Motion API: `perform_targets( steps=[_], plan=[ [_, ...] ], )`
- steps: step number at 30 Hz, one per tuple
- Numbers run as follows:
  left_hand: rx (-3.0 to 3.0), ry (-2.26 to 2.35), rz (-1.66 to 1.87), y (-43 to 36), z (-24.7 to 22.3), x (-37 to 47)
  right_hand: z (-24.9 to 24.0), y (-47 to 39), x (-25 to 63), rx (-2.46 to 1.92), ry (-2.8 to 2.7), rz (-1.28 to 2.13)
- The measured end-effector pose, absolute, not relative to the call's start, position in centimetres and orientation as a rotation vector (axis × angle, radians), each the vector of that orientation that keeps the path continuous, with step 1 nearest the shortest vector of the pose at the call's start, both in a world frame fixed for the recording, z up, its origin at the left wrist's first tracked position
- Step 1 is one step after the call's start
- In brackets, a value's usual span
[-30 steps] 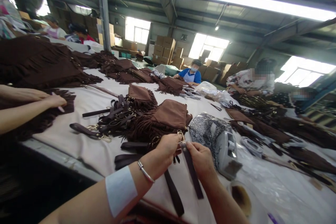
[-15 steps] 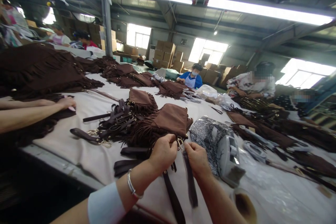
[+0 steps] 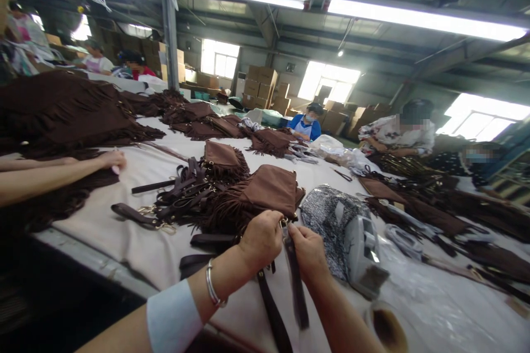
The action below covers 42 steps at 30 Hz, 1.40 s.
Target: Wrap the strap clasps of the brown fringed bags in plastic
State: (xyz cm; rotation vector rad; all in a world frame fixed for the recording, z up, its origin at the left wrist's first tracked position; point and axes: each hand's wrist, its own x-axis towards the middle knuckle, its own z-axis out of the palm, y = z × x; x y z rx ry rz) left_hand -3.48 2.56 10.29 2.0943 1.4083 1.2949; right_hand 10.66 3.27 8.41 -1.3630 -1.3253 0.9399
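A brown fringed bag (image 3: 271, 190) lies on the cloth in front of me, its near corner at my fingers. My left hand (image 3: 261, 237), with a silver bangle at the wrist, is closed in a pinch on a gold metal clasp (image 3: 284, 223) by that corner. My right hand (image 3: 307, 251) grips the top of a dark wrist strap (image 3: 297, 292), just below the clasp; the strap hangs down. Whether the clasp is hooked to the bag is hidden by my fingers. Another dark strap (image 3: 273, 309) lies beneath my wrists.
Left of the bag is a heap of dark straps (image 3: 182, 190). A smaller fringed bag (image 3: 223, 157) lies behind it. To the right stand a grey-white tape dispenser (image 3: 364, 253) and a tape roll (image 3: 389, 325). A co-worker's hands (image 3: 114, 160) reach in from the left.
My hands have drawn slightly closer together at the clasp, the left shifting a little right. The strap has swung slightly. The co-worker's hands at left have moved slightly right.
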Motion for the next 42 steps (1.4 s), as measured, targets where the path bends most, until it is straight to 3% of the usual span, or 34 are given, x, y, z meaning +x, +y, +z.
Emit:
perform_targets(
  steps=[14,32,42],
  plan=[
    [1.954,1.324,1.216,3.2,10.7,-3.8,8.3,4.6,9.4,-1.148,-0.921,1.335],
    [2.265,1.891,1.087,4.0,10.8,-3.1,4.5,-5.6,12.9,-1.178,-1.07,1.828],
    [1.905,1.687,1.398,1.9,10.4,-3.7,4.7,-6.7,11.8,-1.216,-0.991,1.825]
  ],
)
